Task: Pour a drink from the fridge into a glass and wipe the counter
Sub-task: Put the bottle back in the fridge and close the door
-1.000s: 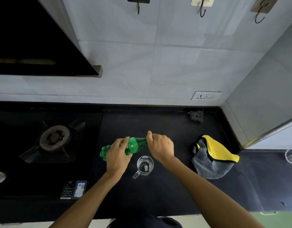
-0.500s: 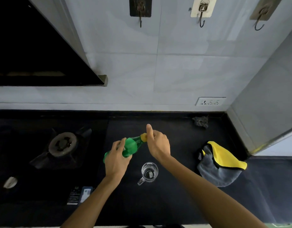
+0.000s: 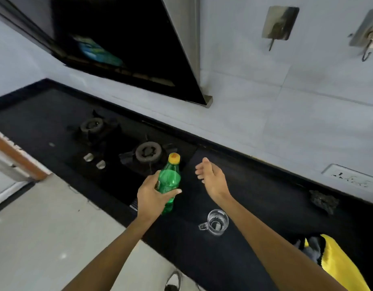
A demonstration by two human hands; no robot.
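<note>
bottle point(image 3: 168, 181): see-through green plastic, glossy; cap point(image 3: 174, 158) of matt yellow plastic
glass point(image 3: 216, 222): clear, shiny, ribbed wall
counter point(image 3: 254, 206): black, smooth, dull sheen
cloth point(image 3: 336, 263), right of the glass: soft matt fabric
scrubber point(image 3: 323, 201), far right of the glass: coarse, rough
burner point(image 3: 148, 152): dull dark metal
wall tiles point(image 3: 265, 122): smooth, faint gloss
hook plate point(image 3: 280, 23): brushed metal

Left hand point(image 3: 152, 196) and right hand point(image 3: 210, 177): both bare. Forearms: uncovered from wrist to the near edge of view. Footwear: one shoe point(image 3: 174, 280), light grey with a darker opening, blurred, near centre on the pale floor.
</note>
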